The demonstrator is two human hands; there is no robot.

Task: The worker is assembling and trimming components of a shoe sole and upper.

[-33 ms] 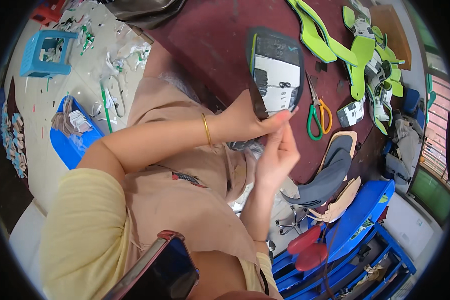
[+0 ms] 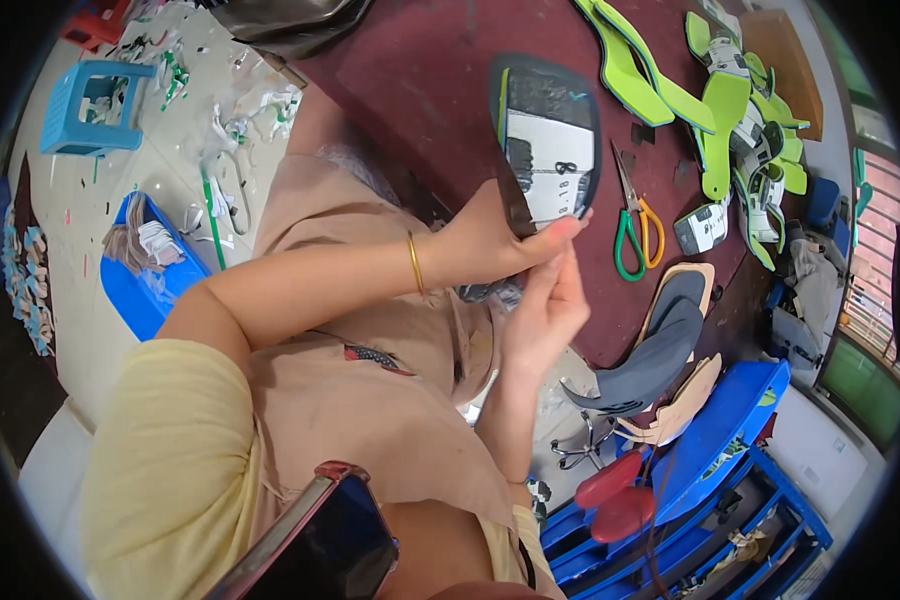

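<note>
My left hand [image 2: 490, 228], a gold bangle on its wrist, is closed on the near end of an insole [image 2: 552, 150]. The insole has a rounded far end, a dark grey rim, a strip of lime green along its left edge and a white and dark grey printed face. Close against my left thumb, the fingers of my right hand [image 2: 550, 308] are pinched together at the insole's near end. What lies between them is hidden. To the right of the insole, scissors [image 2: 633, 222] with green and orange handles rest on the dark red table [image 2: 410, 70].
Lime-green insoles [image 2: 625, 70] and a banded pile [image 2: 750, 130] lie at the far right. Grey and tan shoe pieces [image 2: 660, 340] sit nearer, beside a blue bin [image 2: 730, 415]. Leftward on the floor are a blue stool [image 2: 90, 108], a blue tray [image 2: 160, 265] and scraps.
Both hands and the insole have shifted slightly to the left. The left grip on the insole is unchanged, and my right fingers remain pinched.
</note>
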